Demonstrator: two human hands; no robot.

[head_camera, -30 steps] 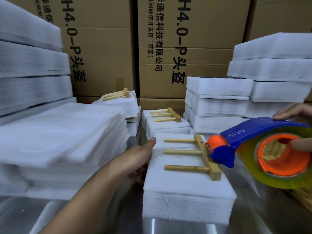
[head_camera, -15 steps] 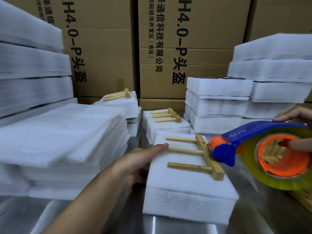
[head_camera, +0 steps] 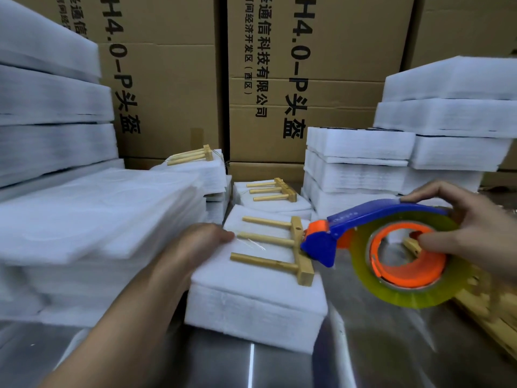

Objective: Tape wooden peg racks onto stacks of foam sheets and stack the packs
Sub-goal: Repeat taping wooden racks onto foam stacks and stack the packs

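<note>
**A:** Head view first. Where are we?

**B:** Our left grip lies on the left edge of the foam stack. Its fingers are fairly flat, pressing down and holding nothing. A thin strand of tape seems to run from under them across the middle peg.

**A:** And the rack?

**B:** The rack lies on top of the stack, pegs pointing left and bar to the right. The stack sits on the counter, near the centre.

**A:** Our right grip?

**B:** Our right grip is closed round the dispenser, with fingers over the blue handle and the thumb in the orange core. The dispenser's nose touches the rack's bar.

**A:** So we judge that we are laying the strip. How do we do it well?

**B:** We should press the left edge hard so the tape end cannot lift. Then we draw the dispenser right over the bar and down the right side, with the tape taut. We must watch that the rack does not skew. The foam looks soft, so too much pull would likely dent its edge.

**A:** And then?

**B:** We expect it to join the taped packs at the far side.
</note>
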